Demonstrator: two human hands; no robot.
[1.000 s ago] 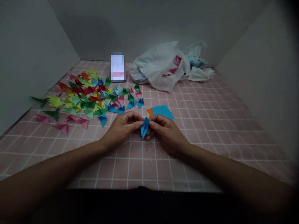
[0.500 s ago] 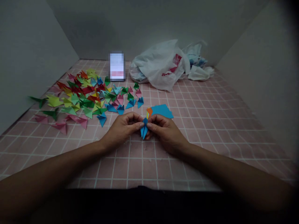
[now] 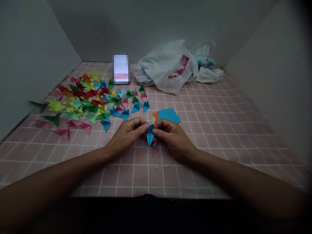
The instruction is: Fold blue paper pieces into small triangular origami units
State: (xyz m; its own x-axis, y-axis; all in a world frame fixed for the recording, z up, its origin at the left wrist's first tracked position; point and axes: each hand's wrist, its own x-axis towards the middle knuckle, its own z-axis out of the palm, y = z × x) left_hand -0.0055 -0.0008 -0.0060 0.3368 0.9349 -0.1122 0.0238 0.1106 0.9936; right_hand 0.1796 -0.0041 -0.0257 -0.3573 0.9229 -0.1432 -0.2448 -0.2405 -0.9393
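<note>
Between my hands is a small blue folded paper [image 3: 150, 136], a narrow diamond shape with a crease down its middle and its point toward me. My left hand [image 3: 133, 132] pinches it from the left, thumb on top near its upper edge. From the right, my right hand [image 3: 172, 136] grips it with the thumb on its face and the fingers curled behind. Just beyond my right hand lie blue paper sheets [image 3: 169, 115], with an orange and yellow piece of paper [image 3: 155, 116] at their left edge. The fingers behind the folded paper are partly hidden.
Many-coloured folded paper pieces [image 3: 90, 100] spread over the left side of the pink checked tablecloth [image 3: 219, 136]. A lit phone [image 3: 121, 69], its screen blurred, stands at the back. White plastic bags [image 3: 165, 68] lie to its right. Walls close in the back and sides.
My left thumb has shifted slightly up and left off the middle of the blue folded paper, uncovering more of it. The right hand keeps its grip.
</note>
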